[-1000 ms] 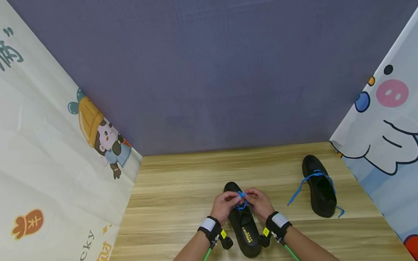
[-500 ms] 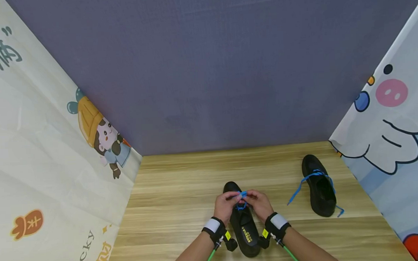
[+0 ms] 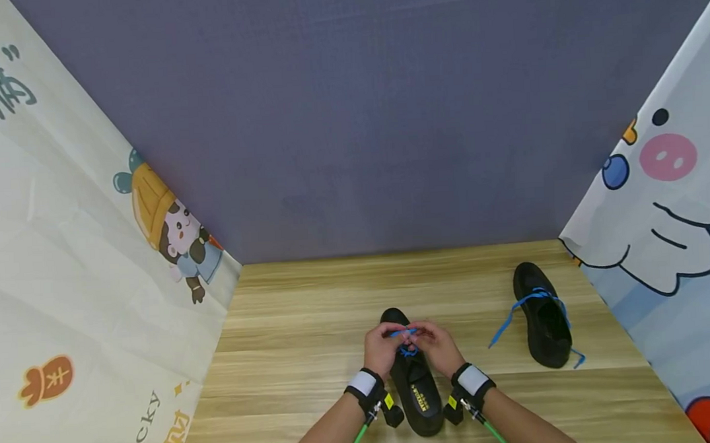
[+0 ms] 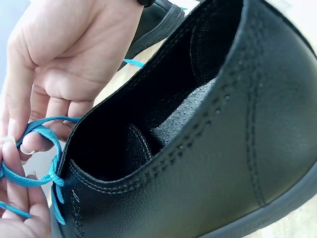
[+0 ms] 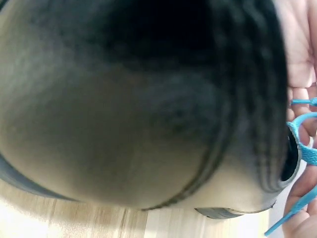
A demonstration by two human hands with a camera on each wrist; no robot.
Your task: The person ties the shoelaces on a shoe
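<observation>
Both hands have drawn a little closer together over the shoe than a second ago, and the blue loop that stood up between the fingertips now sits lower, pulled in toward the knot. The left hand point(image 3: 381, 347) and the right hand point(image 3: 434, 345) meet above the throat of the near black shoe point(image 3: 418, 390), which lies on the wooden desk point(image 3: 300, 329) with its toe pointing away. Each hand pinches part of the blue lace point(image 3: 405, 341). In the left wrist view the lace point(image 4: 42, 148) shows a loop running off the knot at the top eyelets, with the right hand's fingers point(image 4: 47, 104) curled round one strand and fingertips at the lower left corner closing on another.

To do this step well — by my judgement, tightening a bow — both hands should pull outward evenly and low, close to the eyelets, so the knot seats flat on the tongue instead of twisting. Keeping the loops pinched near their base would stop one slipping through. The shoe itself is unrestrained, so a gentle, balanced pull should keep it from sliding on the desk.

A second black shoe point(image 3: 544, 322) lies well apart to the right, its own blue lace point(image 3: 510, 317) loose and trailing onto the desk.
</observation>
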